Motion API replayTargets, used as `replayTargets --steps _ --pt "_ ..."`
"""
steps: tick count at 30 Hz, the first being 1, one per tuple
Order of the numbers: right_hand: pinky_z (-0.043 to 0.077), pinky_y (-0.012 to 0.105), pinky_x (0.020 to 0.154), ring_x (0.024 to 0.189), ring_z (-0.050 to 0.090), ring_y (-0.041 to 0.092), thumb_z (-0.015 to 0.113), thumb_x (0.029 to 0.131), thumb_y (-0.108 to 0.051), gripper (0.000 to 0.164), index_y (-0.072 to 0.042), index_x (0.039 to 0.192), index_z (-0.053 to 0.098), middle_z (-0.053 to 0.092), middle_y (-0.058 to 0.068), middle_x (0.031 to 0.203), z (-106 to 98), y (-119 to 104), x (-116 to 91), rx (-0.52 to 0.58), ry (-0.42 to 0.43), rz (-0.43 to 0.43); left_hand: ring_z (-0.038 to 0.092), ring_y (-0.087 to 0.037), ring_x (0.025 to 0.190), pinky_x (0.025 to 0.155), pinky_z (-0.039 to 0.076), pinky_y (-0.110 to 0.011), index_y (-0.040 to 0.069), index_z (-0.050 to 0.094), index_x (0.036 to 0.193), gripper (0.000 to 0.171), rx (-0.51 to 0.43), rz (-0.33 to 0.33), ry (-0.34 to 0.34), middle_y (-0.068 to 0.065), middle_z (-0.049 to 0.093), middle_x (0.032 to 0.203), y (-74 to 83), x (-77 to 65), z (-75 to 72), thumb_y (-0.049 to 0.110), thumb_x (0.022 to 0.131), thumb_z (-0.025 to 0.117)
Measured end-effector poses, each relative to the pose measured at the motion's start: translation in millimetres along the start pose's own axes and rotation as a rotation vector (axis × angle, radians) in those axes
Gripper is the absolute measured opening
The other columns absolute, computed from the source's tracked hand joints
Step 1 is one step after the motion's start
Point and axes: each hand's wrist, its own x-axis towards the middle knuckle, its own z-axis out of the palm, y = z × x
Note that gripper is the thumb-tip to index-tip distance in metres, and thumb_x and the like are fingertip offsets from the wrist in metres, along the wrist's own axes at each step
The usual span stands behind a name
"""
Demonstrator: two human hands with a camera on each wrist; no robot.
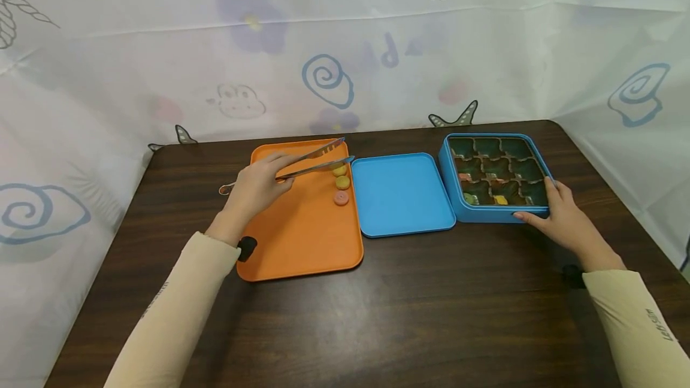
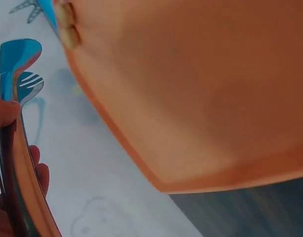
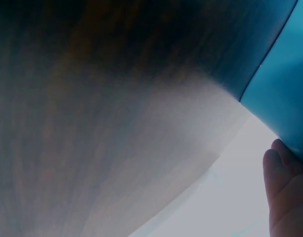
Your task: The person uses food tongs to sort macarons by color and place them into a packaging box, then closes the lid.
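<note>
The left hand (image 1: 263, 187) holds a pair of tongs (image 1: 318, 167) in bent fingers. The tongs point right and a bit away from the person, and their two tips stand apart with a gap between. In the left wrist view, one end looks like a spoon and the other like a little fork.

The small round things are in a row on the orange tray (image 1: 299, 244), next to its right edge. The row runs from far to near: a yellow piece (image 1: 339, 170) partly hidden by the tongs, then a second yellow piece (image 1: 342, 183), then a pink piece (image 1: 341, 197). From the tips, the row lies toward the person, so that little way back is likely what matters most. The left hand is much nearer to the row than the right hand (image 1: 568, 226).

The right hand touches the near right corner of the blue box (image 1: 487, 214), with thumb and fingers spread wide. Bits of color sit in the box's little cups. A flat blue tray (image 1: 401, 196) lies between the orange tray and the box on the brown surface (image 1: 420, 316).
</note>
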Motion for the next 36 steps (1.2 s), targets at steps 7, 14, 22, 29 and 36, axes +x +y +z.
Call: replayTargets --steps 7,14,22,29,36 --pt "0.029 0.075 0.094 0.125 0.025 0.063 0.055 0.089 -0.059 0.111 0.008 0.148 -0.011 0.003 0.042 0.147 1.0 0.4 -0.2 0.003 0.005 -0.002 0.067 -0.032 0.090 0.066 0.053 -0.044 0.015 0.058 0.133 0.046 0.009 -0.031 -0.052 -0.013 0.061 0.128 -11.8 -3.3 6.2 0.017 0.088 0.068" --pt "0.030 0.074 0.094 0.123 0.026 0.064 0.055 0.089 -0.059 0.111 0.008 0.148 -0.011 0.002 0.042 0.148 1.4 2.2 0.8 0.003 0.008 -0.008 0.067 -0.034 0.093 0.067 0.054 -0.045 0.011 0.060 0.130 0.046 0.006 -0.013 -0.095 -0.016 0.061 0.128 -16.4 -3.2 12.6 0.014 0.086 0.071" --pt "0.030 0.074 0.094 0.124 0.026 0.064 0.055 0.089 -0.059 0.112 0.007 0.149 -0.012 0.002 0.041 0.148 1.0 2.6 1.3 -0.003 0.003 0.004 0.067 -0.033 0.096 0.072 0.055 -0.044 0.013 0.061 0.130 0.045 -0.008 0.012 -0.102 -0.014 0.062 0.127 -13.6 2.3 20.2 0.013 0.086 0.070" --pt "0.029 0.074 0.095 0.126 0.025 0.063 0.055 0.089 -0.060 0.112 0.007 0.148 -0.013 0.001 0.041 0.149 1.2 2.6 2.0 0.006 0.000 0.008 0.067 -0.032 0.092 0.070 0.054 -0.043 0.014 0.064 0.127 0.039 -0.021 0.031 -0.101 -0.014 0.063 0.125 -11.9 6.6 24.2 0.011 0.088 0.068" --pt "0.029 0.075 0.095 0.126 0.025 0.063 0.055 0.088 -0.060 0.112 0.007 0.148 -0.012 0.001 0.041 0.149 0.6 1.9 2.4 0.012 -0.002 0.007 0.069 -0.027 0.086 0.062 0.053 -0.040 0.013 0.068 0.119 0.032 -0.002 0.072 -0.057 -0.009 0.068 0.115 -11.6 3.9 26.8 0.009 0.087 0.068"
